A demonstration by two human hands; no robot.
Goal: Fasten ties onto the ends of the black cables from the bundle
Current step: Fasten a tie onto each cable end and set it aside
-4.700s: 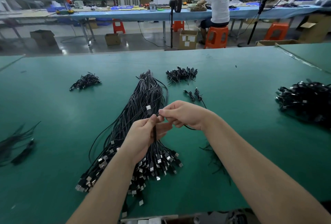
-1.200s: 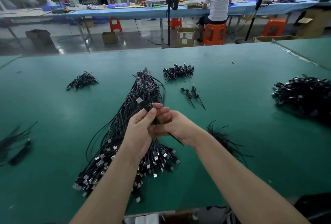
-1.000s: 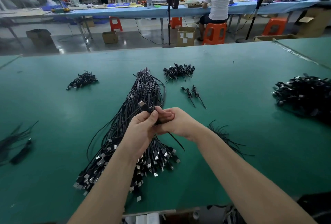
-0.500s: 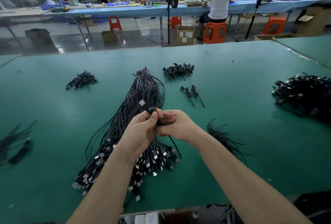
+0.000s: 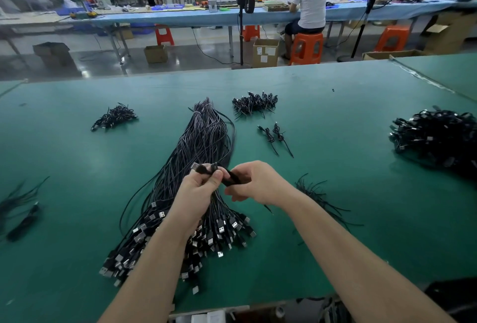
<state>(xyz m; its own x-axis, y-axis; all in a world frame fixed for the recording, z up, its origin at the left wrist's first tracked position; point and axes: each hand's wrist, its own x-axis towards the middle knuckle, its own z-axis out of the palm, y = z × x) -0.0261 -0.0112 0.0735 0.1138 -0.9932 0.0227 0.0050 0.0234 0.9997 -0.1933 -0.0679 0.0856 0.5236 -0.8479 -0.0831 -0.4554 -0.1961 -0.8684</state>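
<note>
Hands meet above a big green table (image 5: pixel 335 106). The left hand (image 5: pixel 198 191) curls its fingers around a black cable (image 5: pixel 206 168) and pinches it near the end. A small plug tip pokes out past the thumb. The right hand (image 5: pixel 258 184) sits just beside the left one. Its fingers and thumb pinch the folded part of the same cable, which shows as a dark strip between the two hands. I cannot tell if a tie is on it.

Under the hands lies the bundle (image 5: pixel 201 147) of long black cables. It stretches from the middle of the table down toward the near edge. The far end is thin and gathered. The near end fans out into lots of plugs (image 5: pixel 222 229) with shiny metal tips.

A bunch of thin black ties (image 5: pixel 317 195) lies on the table just right of the right wrist. Two small tied cables (image 5: pixel 275 137) lie side by side past the hands, to the right of the bundle. A small heap of tied cables (image 5: pixel 254 103) sits farther back. Another small heap (image 5: pixel 113 117) sits to the left. A big dark pile (image 5: pixel 436 137) sits at the right edge.

Far behind, a person in a white shirt (image 5: pixel 311 0) sits on an orange stool (image 5: pixel 305 48) at a blue table (image 5: pixel 180 15).
</note>
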